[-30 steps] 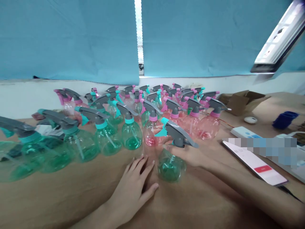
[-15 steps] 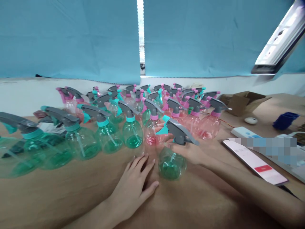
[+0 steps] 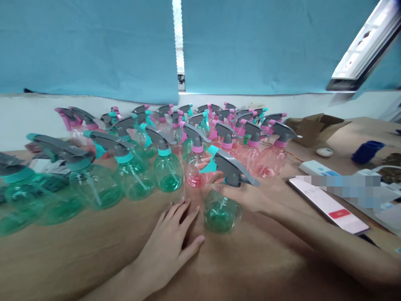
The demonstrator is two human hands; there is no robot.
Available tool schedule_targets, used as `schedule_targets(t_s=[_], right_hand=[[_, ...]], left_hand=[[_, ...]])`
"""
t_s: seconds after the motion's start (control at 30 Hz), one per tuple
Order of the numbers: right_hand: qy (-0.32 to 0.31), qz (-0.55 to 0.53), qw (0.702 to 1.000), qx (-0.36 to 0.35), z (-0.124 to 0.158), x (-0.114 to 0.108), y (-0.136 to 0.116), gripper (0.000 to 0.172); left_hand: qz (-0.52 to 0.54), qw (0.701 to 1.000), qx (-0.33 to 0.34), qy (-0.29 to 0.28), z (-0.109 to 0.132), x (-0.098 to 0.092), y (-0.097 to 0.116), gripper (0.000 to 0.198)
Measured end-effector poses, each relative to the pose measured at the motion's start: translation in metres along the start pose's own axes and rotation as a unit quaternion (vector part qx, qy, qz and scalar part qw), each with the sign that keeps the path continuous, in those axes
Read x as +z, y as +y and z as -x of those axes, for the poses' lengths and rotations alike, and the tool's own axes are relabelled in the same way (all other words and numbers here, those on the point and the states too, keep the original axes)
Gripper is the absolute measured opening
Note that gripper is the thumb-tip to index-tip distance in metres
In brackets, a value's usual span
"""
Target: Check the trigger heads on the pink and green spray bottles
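A green see-through spray bottle [image 3: 222, 215] with a grey trigger head and a turquoise trigger stands in front of me. My right hand [image 3: 244, 195] is closed around it from behind, just below the head, and the bottle hides part of the fingers. My left hand [image 3: 175, 228] lies flat on the wooden table, fingers apart, just left of this bottle and holding nothing. Beyond my hands stands a green spray bottle [image 3: 168, 171] beside a pink one [image 3: 194, 167]; both are upright with a little tinted look at the base.
Several more green bottles [image 3: 134, 177] line the left, with pink ones [image 3: 272, 161] behind on the right. To the right lie a phone [image 3: 328, 205], a white power strip [image 3: 316, 169], a white mouse [image 3: 324, 152], a blue roll [image 3: 367, 151] and an open cardboard box [image 3: 313, 131].
The whole view has shifted slightly, so things appear a little further left and higher. My right hand keeps hold of the spray bottle; my left hand stays flat on the table.
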State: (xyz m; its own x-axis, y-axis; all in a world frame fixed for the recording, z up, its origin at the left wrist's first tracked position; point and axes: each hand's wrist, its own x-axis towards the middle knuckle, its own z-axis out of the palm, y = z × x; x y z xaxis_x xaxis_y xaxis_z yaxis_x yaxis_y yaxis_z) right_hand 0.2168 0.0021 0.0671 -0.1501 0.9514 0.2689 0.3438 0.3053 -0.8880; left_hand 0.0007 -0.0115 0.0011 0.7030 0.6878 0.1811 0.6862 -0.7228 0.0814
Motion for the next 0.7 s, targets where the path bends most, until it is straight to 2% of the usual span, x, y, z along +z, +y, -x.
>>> schedule_targets(t_s=[0.17, 0.4, 0.53, 0.7], right_hand=[[0.003, 0.022, 1.0, -0.01, -0.001, -0.003, -0.008, 0.007], [0.012, 0.103, 0.994, -0.022, 0.0, -0.008, -0.05, 0.005], [0.029, 0.112, 0.993, -0.032, 0.0, -0.008, -0.037, 0.008], [0.016, 0.046, 0.999, -0.018, 0.001, -0.004, -0.012, 0.006]], left_hand=[[0.002, 1.0, -0.001, 0.006, 0.0, 0.0, 0.0, 0.052], [-0.001, 1.0, 0.0, 0.001, 0.0, 0.002, -0.001, 0.053], [0.001, 1.0, 0.0, 0.002, 0.001, 0.002, -0.001, 0.053], [0.001, 1.0, 0.002, 0.007, 0.002, 0.003, -0.001, 0.052]])
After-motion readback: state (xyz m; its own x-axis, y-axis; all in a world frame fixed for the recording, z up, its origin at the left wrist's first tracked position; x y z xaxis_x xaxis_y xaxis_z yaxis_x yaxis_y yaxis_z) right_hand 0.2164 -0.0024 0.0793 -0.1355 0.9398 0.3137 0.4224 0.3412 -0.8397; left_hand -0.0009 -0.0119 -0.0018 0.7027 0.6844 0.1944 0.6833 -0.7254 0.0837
